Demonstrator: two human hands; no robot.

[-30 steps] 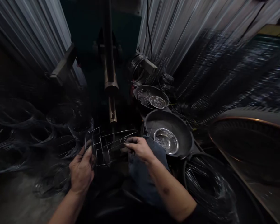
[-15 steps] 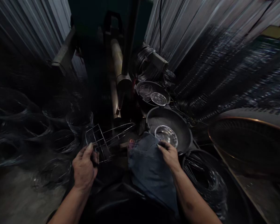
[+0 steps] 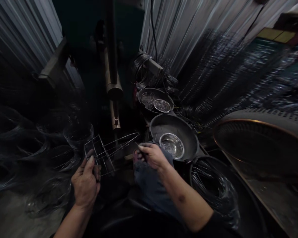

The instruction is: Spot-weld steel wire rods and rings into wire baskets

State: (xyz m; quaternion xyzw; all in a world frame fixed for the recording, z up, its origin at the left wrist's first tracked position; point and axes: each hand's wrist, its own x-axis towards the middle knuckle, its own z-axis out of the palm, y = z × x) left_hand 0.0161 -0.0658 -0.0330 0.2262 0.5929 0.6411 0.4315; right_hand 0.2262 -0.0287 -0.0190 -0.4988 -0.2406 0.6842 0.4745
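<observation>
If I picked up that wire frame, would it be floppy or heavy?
Probably not floppy: the wire frame sticks out from the left hand without visibly sagging. It's likely light, being thin wire with wide gaps.

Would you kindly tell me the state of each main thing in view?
Silver wire frame: held up, tilted.
Left bare hand: closed on the frame.
Right bare hand: closed; contents unclear.
Shiny round metal bowl: upright, partly filled with small silver metal pieces.
Nearer grey round basin: open, bowl inside.
Farther grey round basin: open.
Silver coiled wire: bundled in loops.
</observation>
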